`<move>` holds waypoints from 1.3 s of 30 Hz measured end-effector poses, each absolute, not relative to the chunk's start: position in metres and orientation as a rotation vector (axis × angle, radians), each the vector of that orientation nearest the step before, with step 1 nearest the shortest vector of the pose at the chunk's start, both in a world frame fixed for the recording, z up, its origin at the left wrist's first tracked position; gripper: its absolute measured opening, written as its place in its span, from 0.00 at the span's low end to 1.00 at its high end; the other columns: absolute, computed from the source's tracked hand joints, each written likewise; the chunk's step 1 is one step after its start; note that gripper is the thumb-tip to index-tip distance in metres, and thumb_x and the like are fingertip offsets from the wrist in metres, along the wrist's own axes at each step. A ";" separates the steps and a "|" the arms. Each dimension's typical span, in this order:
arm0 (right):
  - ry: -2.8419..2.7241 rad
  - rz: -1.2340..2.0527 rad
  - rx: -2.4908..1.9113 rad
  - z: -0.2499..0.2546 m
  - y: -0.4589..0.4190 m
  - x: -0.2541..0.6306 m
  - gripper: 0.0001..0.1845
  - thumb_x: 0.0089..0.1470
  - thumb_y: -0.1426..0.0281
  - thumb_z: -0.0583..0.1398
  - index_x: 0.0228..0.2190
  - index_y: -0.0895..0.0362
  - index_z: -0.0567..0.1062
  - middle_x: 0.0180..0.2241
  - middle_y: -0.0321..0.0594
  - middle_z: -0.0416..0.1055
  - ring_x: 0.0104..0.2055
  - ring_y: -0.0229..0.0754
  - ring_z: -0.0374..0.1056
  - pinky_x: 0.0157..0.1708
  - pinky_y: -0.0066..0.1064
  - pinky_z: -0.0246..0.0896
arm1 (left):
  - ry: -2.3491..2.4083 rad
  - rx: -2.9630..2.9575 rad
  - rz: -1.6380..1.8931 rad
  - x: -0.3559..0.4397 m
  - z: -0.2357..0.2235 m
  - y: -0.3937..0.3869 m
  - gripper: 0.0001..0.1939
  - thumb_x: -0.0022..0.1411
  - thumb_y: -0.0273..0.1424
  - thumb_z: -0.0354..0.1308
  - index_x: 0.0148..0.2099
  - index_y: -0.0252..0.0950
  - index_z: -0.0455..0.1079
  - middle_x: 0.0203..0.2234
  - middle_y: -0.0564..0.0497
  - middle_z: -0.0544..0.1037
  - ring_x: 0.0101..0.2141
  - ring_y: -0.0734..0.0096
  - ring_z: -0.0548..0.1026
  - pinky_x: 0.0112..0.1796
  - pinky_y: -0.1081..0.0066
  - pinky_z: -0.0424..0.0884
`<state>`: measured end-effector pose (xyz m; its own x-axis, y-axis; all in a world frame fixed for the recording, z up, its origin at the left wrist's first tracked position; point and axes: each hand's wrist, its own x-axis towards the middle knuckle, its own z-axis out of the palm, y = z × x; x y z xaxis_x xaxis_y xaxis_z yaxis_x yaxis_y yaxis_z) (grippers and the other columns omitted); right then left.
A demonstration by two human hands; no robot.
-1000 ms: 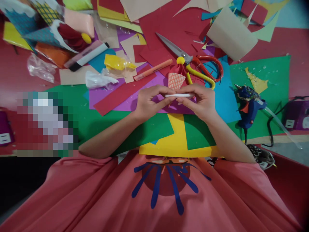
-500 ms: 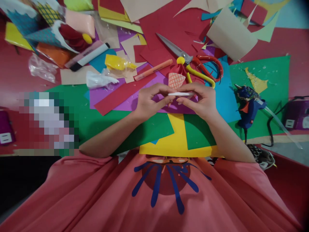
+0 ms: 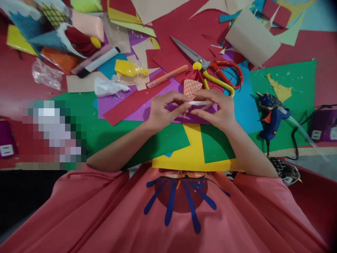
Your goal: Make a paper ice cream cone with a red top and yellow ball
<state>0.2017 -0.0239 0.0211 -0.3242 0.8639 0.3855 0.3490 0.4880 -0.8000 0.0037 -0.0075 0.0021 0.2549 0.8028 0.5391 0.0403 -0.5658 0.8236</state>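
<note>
Between my two hands is a thin, flat white strip of what looks like soft modelling clay point(image 3: 199, 103), held level. My left hand point(image 3: 164, 110) is closed, pinching its left end between thumb and fingers. My right hand point(image 3: 221, 107) curls round the right end, fingers against the strip and thumb slightly lower. Just beyond my fingertips lies a small paper cone with an orange lattice pattern point(image 3: 192, 88), topped with red and a yellow ball point(image 3: 197, 66). The cone's tip is partly hidden behind my hands.
Large scissors point(image 3: 202, 63) lie behind the cone. An orange marker point(image 3: 167, 76) and bags of white clay point(image 3: 108, 86) and yellow clay point(image 3: 129, 67) are to the left. A blue glue gun point(image 3: 272, 114) with its cord lies right. Finished cones point(image 3: 56, 40) and coloured paper scraps surround these.
My right thumb has moved slightly down and left, away from the strip's edge. The left hand and everything on the table look almost unmoved.
</note>
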 end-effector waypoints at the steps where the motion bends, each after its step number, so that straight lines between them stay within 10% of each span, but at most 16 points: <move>1: -1.930 0.720 -0.997 0.020 -0.023 0.202 0.17 0.56 0.58 0.66 0.46 0.50 0.79 0.45 0.36 0.82 0.47 0.44 0.78 0.47 0.39 0.75 | 0.786 1.817 1.352 0.004 0.003 -0.008 0.04 0.62 0.34 0.65 0.38 0.40 0.78 0.26 0.56 0.82 0.24 0.81 0.79 0.25 0.80 0.75; 9: -1.926 0.550 -0.923 0.019 -0.023 0.201 0.06 0.60 0.64 0.63 0.38 0.50 0.81 0.33 0.35 0.83 0.34 0.38 0.78 0.35 0.31 0.74 | 0.829 1.717 1.221 0.000 -0.004 -0.011 0.14 0.60 0.42 0.67 0.44 0.41 0.77 0.34 0.53 0.84 0.31 0.76 0.82 0.31 0.78 0.79; 20: -1.871 0.739 -1.024 0.022 -0.024 0.202 0.11 0.58 0.63 0.64 0.42 0.52 0.81 0.41 0.36 0.82 0.42 0.40 0.79 0.42 0.32 0.75 | 0.875 1.726 1.268 0.001 -0.004 -0.013 0.08 0.63 0.39 0.64 0.41 0.42 0.79 0.31 0.54 0.84 0.28 0.78 0.82 0.31 0.78 0.78; 25: -1.879 0.798 -1.047 0.022 -0.024 0.201 0.10 0.59 0.61 0.63 0.38 0.51 0.81 0.37 0.34 0.82 0.39 0.39 0.79 0.40 0.31 0.75 | 0.757 1.793 1.354 0.002 -0.006 -0.009 0.22 0.56 0.38 0.70 0.52 0.45 0.74 0.37 0.54 0.84 0.35 0.74 0.84 0.35 0.77 0.80; 39: -1.845 0.882 -1.055 0.024 -0.022 0.202 0.12 0.59 0.59 0.63 0.41 0.52 0.79 0.41 0.36 0.81 0.42 0.40 0.78 0.42 0.32 0.75 | 0.885 1.836 1.275 0.000 0.000 -0.009 0.07 0.64 0.38 0.63 0.40 0.41 0.78 0.29 0.54 0.84 0.27 0.78 0.80 0.30 0.79 0.76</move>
<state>0.2023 -0.0217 0.0236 -0.3170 0.8982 0.3046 0.3274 0.4050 -0.8537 0.0001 -0.0095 -0.0002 0.2747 0.8458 0.4573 0.1321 -0.5043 0.8534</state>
